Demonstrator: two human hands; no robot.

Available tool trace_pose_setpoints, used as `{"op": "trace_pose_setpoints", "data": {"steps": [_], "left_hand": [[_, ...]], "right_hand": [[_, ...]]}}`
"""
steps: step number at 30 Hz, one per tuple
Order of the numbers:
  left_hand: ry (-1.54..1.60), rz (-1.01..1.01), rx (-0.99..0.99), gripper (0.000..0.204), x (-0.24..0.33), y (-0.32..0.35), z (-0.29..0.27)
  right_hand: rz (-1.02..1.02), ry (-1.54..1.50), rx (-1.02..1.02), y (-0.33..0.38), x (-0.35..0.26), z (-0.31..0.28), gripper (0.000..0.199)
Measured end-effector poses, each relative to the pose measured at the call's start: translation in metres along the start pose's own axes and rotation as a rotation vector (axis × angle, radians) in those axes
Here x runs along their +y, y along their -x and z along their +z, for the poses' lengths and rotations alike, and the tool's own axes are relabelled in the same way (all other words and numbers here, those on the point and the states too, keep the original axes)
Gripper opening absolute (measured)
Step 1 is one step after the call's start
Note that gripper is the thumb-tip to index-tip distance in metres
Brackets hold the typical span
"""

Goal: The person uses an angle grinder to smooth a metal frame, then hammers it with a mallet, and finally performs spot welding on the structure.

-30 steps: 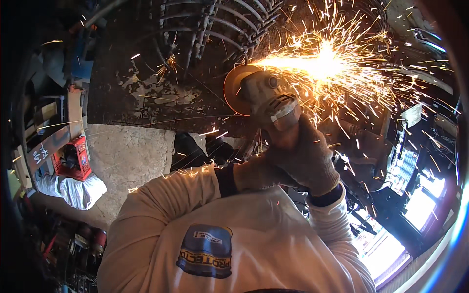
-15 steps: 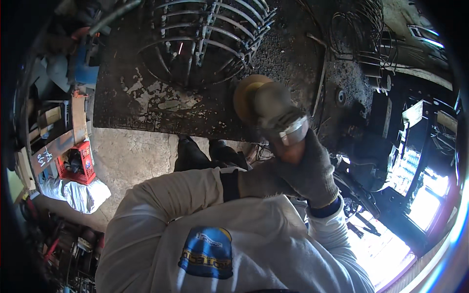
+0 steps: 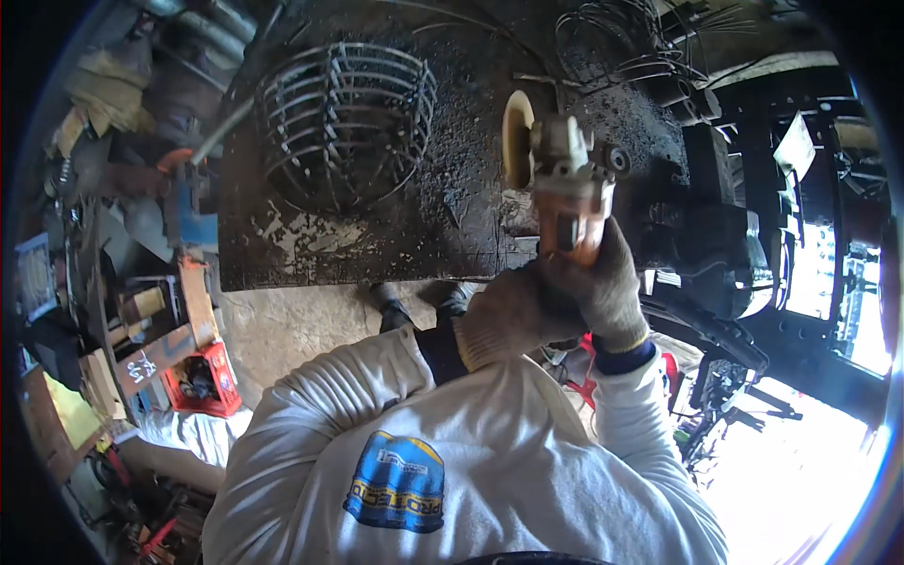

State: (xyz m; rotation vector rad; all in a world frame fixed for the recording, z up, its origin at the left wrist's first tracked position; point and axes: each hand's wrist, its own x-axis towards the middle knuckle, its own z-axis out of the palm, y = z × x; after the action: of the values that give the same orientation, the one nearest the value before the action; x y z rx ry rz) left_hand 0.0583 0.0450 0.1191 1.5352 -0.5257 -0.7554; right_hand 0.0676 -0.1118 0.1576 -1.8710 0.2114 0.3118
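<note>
An angle grinder (image 3: 576,202) with an orange body and grey metal head is held up over the right part of the dark workbench. Its yellowish disc (image 3: 516,141) faces left and is seen nearly edge-on. My gloved right hand (image 3: 617,297) is wrapped around the grinder's body from the right. From the left, my gloved left hand (image 3: 504,315) closes at the rear end of the grinder, against the right hand; its fingertips are hidden. A rounded cage of welded metal bars (image 3: 331,122) rests on the bench, left of the disc and apart from it.
The worn metal bench top (image 3: 311,235) ends just ahead of my feet. Wire coils (image 3: 603,38) and pipe pieces (image 3: 670,92) lie at its far right. A red crate (image 3: 221,381) stands low at left. Dark machinery (image 3: 725,264) is close on the right.
The grinder has turned from disc-face view to nearly edge-on and moved away from the cage, rightward and up. My view has shifted, so the whole cage shows. Both hands keep their hold.
</note>
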Motion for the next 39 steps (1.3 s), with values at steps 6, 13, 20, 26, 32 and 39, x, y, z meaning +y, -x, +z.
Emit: {"op": "trace_pose_setpoints", "data": {"steps": [6,13,20,26,32,39], "left_hand": [[0.395,0.218,0.287,0.073,-0.005,-0.007,-0.016],[0.012,-0.074,0.519,0.051,0.012,0.011,-0.039],[-0.356,-0.071,0.779,0.050,-0.040,0.008,-0.034],[-0.586,-0.248,0.820,0.050,-0.028,-0.014,-0.051],[-1.324,-0.116,0.589,0.036,-0.026,-0.029,-0.056],[-0.753,-0.459,0.780,0.050,-0.010,-0.062,-0.043]], "right_hand": [[-0.097,-0.854,-0.180,-0.043,0.002,0.004,0.073],[-0.121,-0.934,-0.333,-0.088,0.035,0.028,0.064],[0.109,0.029,-0.005,-0.067,-0.017,0.041,0.071],[0.051,0.059,-0.128,-0.112,-0.010,0.047,0.074],[0.054,0.075,-0.061,-0.122,-0.012,0.059,0.061],[0.108,-0.010,-0.032,-0.138,-0.005,0.034,0.057]]}}
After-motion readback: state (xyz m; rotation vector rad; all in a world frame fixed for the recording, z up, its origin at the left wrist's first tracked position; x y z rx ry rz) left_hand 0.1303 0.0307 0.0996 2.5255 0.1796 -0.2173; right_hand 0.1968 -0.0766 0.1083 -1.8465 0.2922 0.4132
